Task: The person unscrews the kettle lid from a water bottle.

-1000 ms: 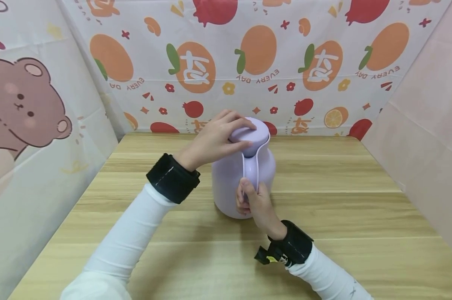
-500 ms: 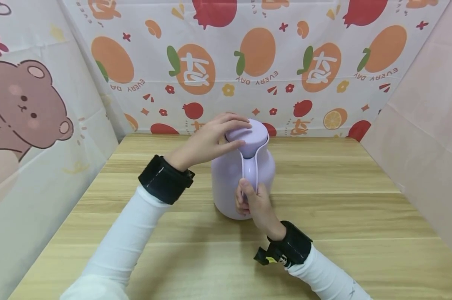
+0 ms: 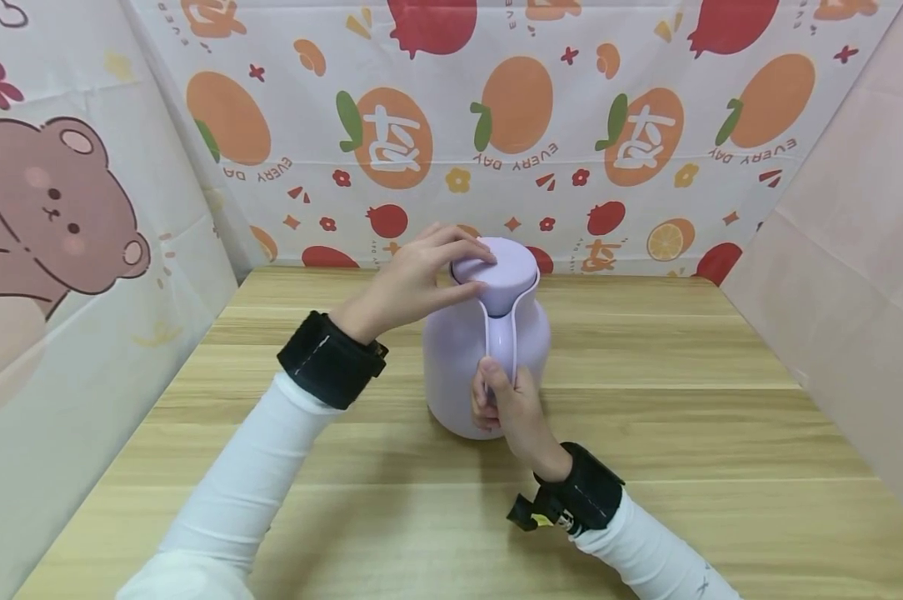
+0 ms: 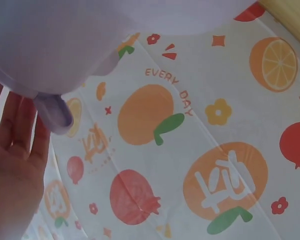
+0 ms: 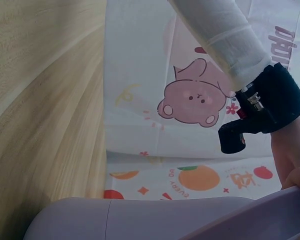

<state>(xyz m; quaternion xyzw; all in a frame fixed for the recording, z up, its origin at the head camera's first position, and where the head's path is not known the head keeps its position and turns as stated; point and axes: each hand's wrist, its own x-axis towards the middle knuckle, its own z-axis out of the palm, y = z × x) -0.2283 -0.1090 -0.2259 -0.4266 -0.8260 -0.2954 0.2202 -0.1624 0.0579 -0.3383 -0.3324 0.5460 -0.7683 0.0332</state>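
A lilac thermos jug [image 3: 451,367] stands upright on the wooden table in the head view, its handle toward me. My left hand [image 3: 414,279] holds the round lid [image 3: 507,267] from the left, with the index fingertip on top and the thumb along the near side. The left wrist view shows that hand's fingers [image 4: 20,125] reaching behind the lilac jug. Lower down, my right hand [image 3: 515,408] grips the handle [image 3: 501,337], fingers curled round it. The jug's side fills the bottom of the right wrist view, and the left hand [image 5: 292,155] appears there at the right edge.
The wooden table [image 3: 646,400] extends around the jug. A fruit-patterned cloth [image 3: 451,108] hangs close behind, with a bear-printed cloth [image 3: 54,208] at left and a pale one [image 3: 849,250] at right. Black straps [image 3: 331,358] circle both wrists over white sleeves.
My left hand has slid a little to the left across the lid, uncovering more of its top. The right hand keeps its grip on the handle, and the jug stays in place.
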